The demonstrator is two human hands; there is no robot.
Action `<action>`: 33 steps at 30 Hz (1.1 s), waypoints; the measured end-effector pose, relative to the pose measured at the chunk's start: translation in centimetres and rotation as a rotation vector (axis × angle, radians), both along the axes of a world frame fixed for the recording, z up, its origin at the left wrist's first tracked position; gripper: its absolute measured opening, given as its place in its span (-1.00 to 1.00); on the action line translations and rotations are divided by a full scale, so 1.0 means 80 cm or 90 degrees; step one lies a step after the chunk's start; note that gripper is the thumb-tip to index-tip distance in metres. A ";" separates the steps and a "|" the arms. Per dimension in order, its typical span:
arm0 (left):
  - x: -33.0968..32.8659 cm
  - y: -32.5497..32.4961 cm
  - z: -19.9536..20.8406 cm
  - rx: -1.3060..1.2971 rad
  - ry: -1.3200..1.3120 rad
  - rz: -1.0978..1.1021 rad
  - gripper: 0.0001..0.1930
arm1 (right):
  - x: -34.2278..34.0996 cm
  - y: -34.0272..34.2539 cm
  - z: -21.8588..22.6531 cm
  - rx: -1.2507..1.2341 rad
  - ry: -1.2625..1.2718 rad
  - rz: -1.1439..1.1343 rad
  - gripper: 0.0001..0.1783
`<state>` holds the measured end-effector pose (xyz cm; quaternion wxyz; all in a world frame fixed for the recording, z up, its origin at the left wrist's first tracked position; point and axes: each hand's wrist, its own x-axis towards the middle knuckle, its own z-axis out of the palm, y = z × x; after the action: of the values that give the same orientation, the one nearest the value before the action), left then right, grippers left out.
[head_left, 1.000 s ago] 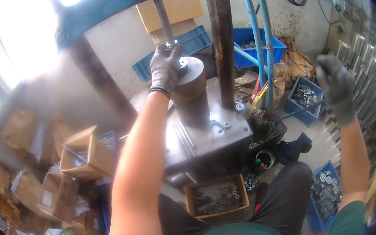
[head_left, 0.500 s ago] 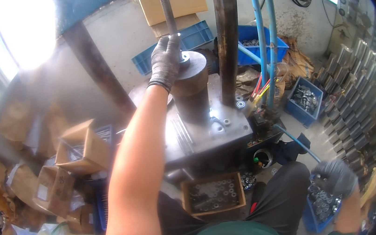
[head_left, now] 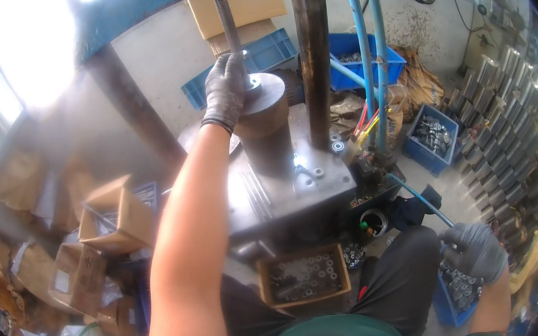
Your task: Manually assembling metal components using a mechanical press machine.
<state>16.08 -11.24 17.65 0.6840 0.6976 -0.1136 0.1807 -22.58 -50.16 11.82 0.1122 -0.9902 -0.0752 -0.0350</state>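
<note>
My left hand (head_left: pixel 225 93), in a grey knit glove, is closed around the lower end of an upright metal rod (head_left: pixel 225 15). The fingers hide part of the rod. Just below them a small metal ring (head_left: pixel 252 89) sits on a thick round steel block (head_left: pixel 267 101), which stands on the metal bed of a press (head_left: pixel 325 191). At the lower right, my gloved right hand (head_left: pixel 475 253) is closed at the end of a slim blue lever (head_left: pixel 421 200). Beneath that hand lies a blue bin (head_left: pixel 443 304) of metal rings.
Washers and pliers (head_left: pixel 301 172) rest on the bed. A wooden box of rings (head_left: pixel 343 266) stands between my knees. Stacked metal tubes (head_left: pixel 513 131) rise at right, near a blue crate (head_left: pixel 432 155). Cardboard boxes (head_left: pixel 114 220) crowd the left. A dark post (head_left: pixel 315 61) flanks the block.
The whole view has shifted slightly, moving the scene a little leftward. Both hands keep their places, the left at the rod and the right at the lever.
</note>
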 end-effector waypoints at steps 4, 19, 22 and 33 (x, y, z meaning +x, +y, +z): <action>0.006 0.003 -0.003 -0.027 -0.001 -0.016 -0.64 | -0.003 0.002 -0.001 -0.013 -0.036 0.023 -0.78; 0.001 0.002 -0.003 0.024 -0.022 -0.003 -0.74 | -0.002 0.000 0.001 -0.005 0.049 0.035 -0.78; 0.007 0.010 -0.006 0.015 -0.012 -0.008 -0.75 | 0.004 -0.001 0.005 0.004 0.000 0.053 -0.75; 0.000 0.005 0.001 0.024 0.004 0.001 -0.76 | 0.002 -0.004 0.006 0.009 -0.036 0.051 -0.78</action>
<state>16.09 -10.87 17.73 0.6710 0.7109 -0.1140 0.1770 -22.45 -50.48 12.28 0.1183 -0.9842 -0.1173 -0.0592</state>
